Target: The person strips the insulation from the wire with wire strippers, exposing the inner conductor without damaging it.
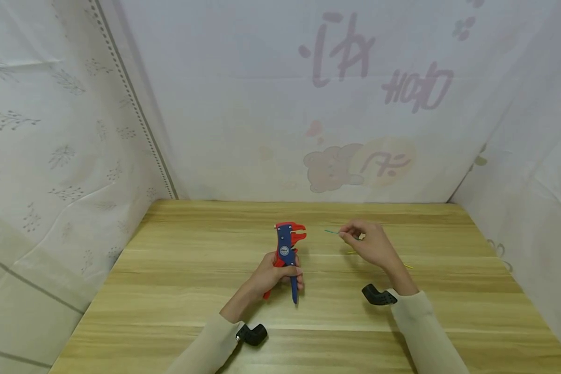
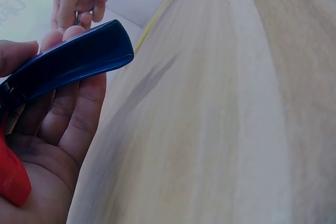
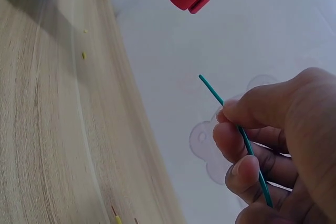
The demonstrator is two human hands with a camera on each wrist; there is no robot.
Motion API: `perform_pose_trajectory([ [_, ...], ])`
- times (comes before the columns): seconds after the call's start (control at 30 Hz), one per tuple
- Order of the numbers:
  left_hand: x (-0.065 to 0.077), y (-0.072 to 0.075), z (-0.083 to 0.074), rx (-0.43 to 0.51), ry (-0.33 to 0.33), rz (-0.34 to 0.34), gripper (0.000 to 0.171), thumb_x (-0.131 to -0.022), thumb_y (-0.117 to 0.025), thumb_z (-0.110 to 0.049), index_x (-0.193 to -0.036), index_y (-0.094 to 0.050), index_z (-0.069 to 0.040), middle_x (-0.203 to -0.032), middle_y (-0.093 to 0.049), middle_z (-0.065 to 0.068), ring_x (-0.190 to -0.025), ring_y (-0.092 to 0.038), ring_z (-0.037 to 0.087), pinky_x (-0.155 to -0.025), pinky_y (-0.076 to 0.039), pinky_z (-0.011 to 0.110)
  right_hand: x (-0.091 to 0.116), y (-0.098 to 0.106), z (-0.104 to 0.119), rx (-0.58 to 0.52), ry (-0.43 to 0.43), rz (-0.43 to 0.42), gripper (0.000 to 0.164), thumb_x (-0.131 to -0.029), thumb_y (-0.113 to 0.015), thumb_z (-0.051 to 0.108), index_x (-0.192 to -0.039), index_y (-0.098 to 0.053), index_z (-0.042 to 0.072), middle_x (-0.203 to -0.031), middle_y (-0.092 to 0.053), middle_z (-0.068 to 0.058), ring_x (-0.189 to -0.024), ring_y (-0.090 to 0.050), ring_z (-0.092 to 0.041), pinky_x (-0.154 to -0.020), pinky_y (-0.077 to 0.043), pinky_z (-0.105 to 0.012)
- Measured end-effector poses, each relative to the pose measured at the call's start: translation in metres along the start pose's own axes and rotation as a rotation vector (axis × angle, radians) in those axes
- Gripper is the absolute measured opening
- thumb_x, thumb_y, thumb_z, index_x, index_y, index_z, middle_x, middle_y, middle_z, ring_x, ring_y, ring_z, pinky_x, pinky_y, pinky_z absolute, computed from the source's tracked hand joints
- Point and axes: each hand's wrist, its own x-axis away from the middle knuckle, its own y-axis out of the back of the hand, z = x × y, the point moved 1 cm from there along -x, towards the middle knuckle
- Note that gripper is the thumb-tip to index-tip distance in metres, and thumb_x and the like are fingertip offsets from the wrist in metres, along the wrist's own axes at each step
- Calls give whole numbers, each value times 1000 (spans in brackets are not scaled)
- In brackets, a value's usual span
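Observation:
In the head view my left hand (image 1: 265, 276) grips a red and blue automatic wire stripper (image 1: 284, 241) around its handles, thumb across the blue one. The tool stands with its red jaws apart, pointing right, and nothing shows between them. To its right, my right hand (image 1: 371, 245) pinches a short green wire (image 1: 331, 231) between thumb and forefinger. The wire's free end points left toward the stripper, some way short of it. In the right wrist view the green wire (image 3: 211, 88) runs back across the curled fingers, and its visible tip is still green.
Yellow wire (image 1: 409, 266) lies on the wooden table (image 1: 168, 291) under and beside my right forearm. In the right wrist view a yellow wire (image 3: 118, 219) shows a bare copper end, and a tiny yellow scrap (image 3: 84, 55) lies farther off. Patterned cloth walls (image 1: 234, 130) enclose the table.

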Motion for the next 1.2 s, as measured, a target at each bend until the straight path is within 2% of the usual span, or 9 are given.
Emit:
perform_pose_trajectory([
  [0.13, 0, -3, 0, -5, 5, 2, 31, -97, -63, -2, -115, -47, 17, -82, -73, 6, -74, -75, 18, -78, -65, 36, 0, 0, 2, -14, 6, 3, 16, -99, -69, 23, -104, -76, 10, -88, -75, -11, -72, -64, -12, -52, -44, -23],
  [0.37, 0, -7, -1, -14, 4, 4, 26, -97, -60, 3, -114, -47, 19, -80, -73, 5, -73, -75, 17, -76, -65, 35, 0, -1, 5, -46, -8, 25, 17, -100, -68, 24, -104, -75, 8, -79, -71, -6, -70, -66, -29, -51, -47, -23],
  [0.53, 1, -9, -2, -9, 11, 3, 32, -96, -63, 0, -115, -46, 19, -80, -73, 5, -73, -75, 17, -76, -65, 34, -1, -2, 8, -50, -6, 30, 17, -100, -68, 25, -103, -76, 10, -74, -69, -2, -65, -63, -21, -49, -43, -22],
  [0.77, 0, -11, 0, -5, 17, 17, 35, -95, -68, -6, -113, -48, 17, -79, -73, 5, -73, -75, 18, -77, -65, 36, -1, -3, 11, -69, 11, 44, 16, -101, -67, 23, -102, -75, 10, -71, -67, -10, -59, -57, -10, -47, -37, -21],
  [0.9, 0, -12, 0, -3, 15, 22, 34, -94, -69, -8, -111, -50, 14, -79, -73, 4, -73, -75, 18, -77, -65, 36, -1, -4, 14, -75, 28, 48, 12, -100, -68, 22, -101, -75, 12, -69, -66, -5, -59, -59, -10, -47, -37, -21],
  [1.03, 0, -13, 1, -2, 15, 31, 23, -94, -70, -8, -106, -55, 5, -79, -73, 5, -73, -75, 18, -77, -65, 36, -1, -5, 18, -77, 21, 58, 11, -100, -69, 23, -100, -75, 14, -68, -66, 2, -60, -61, -13, -49, -38, -21],
  [1.2, 0, -15, 1, -1, 2, 56, 19, -95, -69, -9, -105, -56, 1, -81, -73, 5, -74, -75, 18, -77, -65, 35, -1, -6, 22, -76, 28, 63, 12, -100, -69, 24, -99, -75, 15, -68, -66, 0, -61, -62, -18, -49, -38, -21],
])
